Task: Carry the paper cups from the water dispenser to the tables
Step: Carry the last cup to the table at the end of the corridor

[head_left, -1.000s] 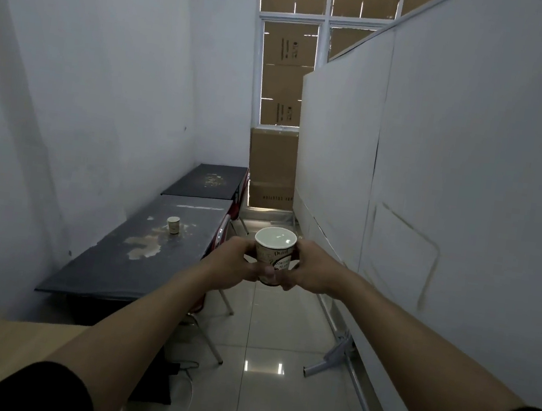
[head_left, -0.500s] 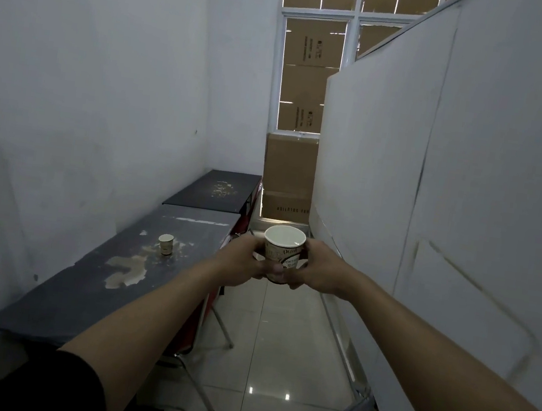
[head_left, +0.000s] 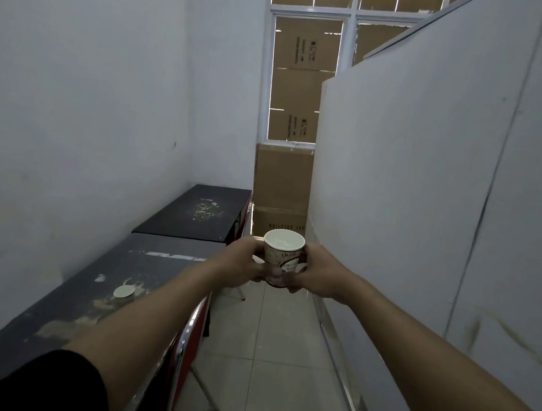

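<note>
Cradling the printed paper cup (head_left: 282, 258) upright, your left hand (head_left: 244, 262) and right hand (head_left: 319, 273) press its sides, likely guarding against spills; second cup (head_left: 124, 292) sits on the tabletop (head_left: 78, 300), left of it.

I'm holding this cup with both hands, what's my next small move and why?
Probably keep walking to the far table and set the cup there: both hands hold it upright over the aisle, and the near table already has a cup.
</note>
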Action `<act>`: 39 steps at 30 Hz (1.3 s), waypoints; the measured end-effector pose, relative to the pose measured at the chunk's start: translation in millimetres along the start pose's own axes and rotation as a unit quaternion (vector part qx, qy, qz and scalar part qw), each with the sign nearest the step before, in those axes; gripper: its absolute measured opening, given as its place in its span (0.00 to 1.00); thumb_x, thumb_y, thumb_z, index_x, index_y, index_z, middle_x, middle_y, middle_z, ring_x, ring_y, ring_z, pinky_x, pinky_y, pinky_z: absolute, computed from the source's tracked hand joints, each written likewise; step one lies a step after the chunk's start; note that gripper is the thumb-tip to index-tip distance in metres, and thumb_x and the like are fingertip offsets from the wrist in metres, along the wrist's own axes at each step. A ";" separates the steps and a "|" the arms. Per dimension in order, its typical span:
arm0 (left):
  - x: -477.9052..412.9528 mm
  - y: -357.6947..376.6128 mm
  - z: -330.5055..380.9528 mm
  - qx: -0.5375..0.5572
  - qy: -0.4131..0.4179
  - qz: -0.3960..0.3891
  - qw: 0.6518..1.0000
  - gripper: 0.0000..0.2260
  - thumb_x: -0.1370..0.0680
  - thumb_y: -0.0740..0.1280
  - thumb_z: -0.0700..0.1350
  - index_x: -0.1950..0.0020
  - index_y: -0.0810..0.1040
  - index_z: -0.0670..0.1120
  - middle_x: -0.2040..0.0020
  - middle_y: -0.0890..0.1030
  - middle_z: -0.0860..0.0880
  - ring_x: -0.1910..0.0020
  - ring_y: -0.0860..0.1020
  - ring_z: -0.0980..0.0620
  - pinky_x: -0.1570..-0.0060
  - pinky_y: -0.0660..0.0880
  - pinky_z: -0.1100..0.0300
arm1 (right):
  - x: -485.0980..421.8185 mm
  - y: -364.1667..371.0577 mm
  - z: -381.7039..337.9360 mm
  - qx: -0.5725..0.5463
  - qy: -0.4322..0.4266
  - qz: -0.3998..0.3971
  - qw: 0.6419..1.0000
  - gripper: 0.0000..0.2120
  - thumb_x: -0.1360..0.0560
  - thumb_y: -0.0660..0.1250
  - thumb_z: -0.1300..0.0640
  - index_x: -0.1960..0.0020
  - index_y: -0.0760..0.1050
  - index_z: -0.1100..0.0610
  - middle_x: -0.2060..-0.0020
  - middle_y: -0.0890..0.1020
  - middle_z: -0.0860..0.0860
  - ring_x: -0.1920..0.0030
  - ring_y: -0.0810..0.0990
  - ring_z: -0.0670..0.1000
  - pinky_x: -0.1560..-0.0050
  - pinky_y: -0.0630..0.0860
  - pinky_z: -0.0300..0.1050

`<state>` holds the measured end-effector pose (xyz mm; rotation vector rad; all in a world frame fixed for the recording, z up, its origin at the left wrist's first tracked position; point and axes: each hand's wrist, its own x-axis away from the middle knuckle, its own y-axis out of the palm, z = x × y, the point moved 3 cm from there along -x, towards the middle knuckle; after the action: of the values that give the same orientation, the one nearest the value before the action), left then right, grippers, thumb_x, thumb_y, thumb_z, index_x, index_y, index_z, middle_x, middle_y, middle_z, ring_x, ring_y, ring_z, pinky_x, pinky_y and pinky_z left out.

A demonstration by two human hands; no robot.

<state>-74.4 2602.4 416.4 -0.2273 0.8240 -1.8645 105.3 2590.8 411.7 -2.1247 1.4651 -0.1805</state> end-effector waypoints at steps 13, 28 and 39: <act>-265.9 -39.4 -126.2 0.010 -0.028 -0.010 1.000 0.13 0.26 0.75 0.43 0.42 0.82 0.47 0.56 0.85 0.54 0.59 0.83 0.56 0.61 0.79 0.63 | -250.9 -88.1 131.2 -0.009 0.005 -0.007 1.000 0.20 0.31 0.81 0.64 0.44 0.82 0.48 0.52 0.88 0.50 0.56 0.84 0.46 0.57 0.85 0.52; -543.6 -92.2 -285.6 0.003 -0.036 -0.001 0.999 0.18 0.26 0.76 0.44 0.37 0.80 0.45 0.54 0.84 0.57 0.58 0.83 0.57 0.60 0.79 0.65 | -535.4 -166.1 268.1 -0.009 0.009 -0.018 1.000 0.23 0.29 0.80 0.66 0.37 0.80 0.54 0.48 0.86 0.53 0.54 0.84 0.46 0.55 0.85 0.54; -765.5 -175.2 -394.3 0.014 -0.032 -0.016 0.999 0.11 0.26 0.76 0.40 0.49 0.81 0.54 0.61 0.85 0.61 0.65 0.81 0.65 0.65 0.74 0.72 | -776.8 -222.3 343.0 -0.030 0.019 0.011 0.999 0.22 0.31 0.79 0.69 0.42 0.81 0.52 0.52 0.86 0.52 0.56 0.83 0.48 0.55 0.84 0.59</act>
<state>-62.9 3480.7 393.0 -0.2823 0.7534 -1.8884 118.2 3468.1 384.7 -2.1625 1.5345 -0.1717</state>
